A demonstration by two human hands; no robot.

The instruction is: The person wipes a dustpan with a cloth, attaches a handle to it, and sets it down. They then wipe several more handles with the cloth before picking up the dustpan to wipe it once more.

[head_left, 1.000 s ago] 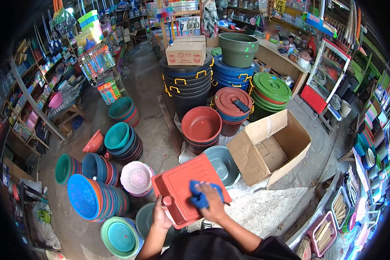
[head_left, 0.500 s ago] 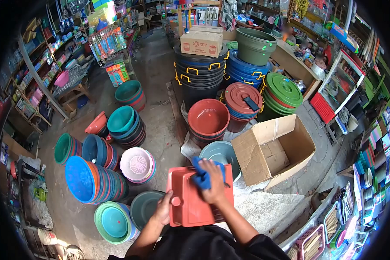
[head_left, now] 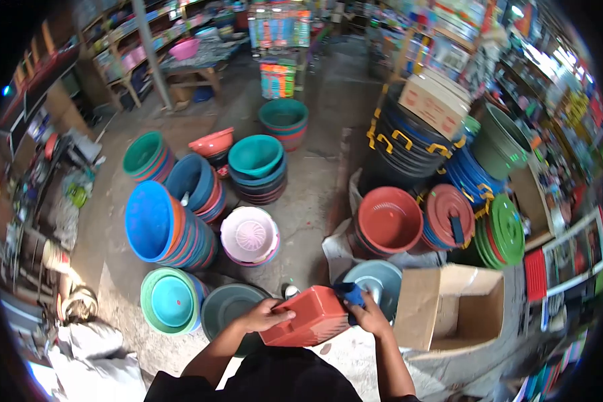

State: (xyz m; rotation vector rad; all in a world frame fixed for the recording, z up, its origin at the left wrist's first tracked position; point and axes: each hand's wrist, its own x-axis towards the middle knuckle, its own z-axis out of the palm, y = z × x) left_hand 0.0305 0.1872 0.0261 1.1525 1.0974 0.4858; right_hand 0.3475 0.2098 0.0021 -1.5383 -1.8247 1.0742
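A red plastic container (head_left: pixel 306 315) is held tilted in front of my body. My left hand (head_left: pixel 266 316) grips its left side, with the thumb over the near face and the fingers wrapped round the edge. At its right end, my right hand (head_left: pixel 368 315) is closed on a dark blue cloth (head_left: pixel 350 293), which lies against the container's upper right corner. Behind the right hand stands a grey-blue basin (head_left: pixel 388 281) with something pale inside. A grey tub (head_left: pixel 228 309) is beside my left forearm.
An open cardboard box (head_left: pixel 419 308) stands at the right. Stacked basins, among them a blue one (head_left: pixel 147 221), a pink-white one (head_left: pixel 250 234) and a red one (head_left: pixel 390 220), cover the floor ahead. Black tubs (head_left: pixel 398 157) carry a closed carton (head_left: pixel 435 100). White sacks (head_left: pixel 97 362) lie lower left.
The view has turned left. The red container has tipped over to show its side, and my right hand with the blue cloth has moved from its face to its right end.
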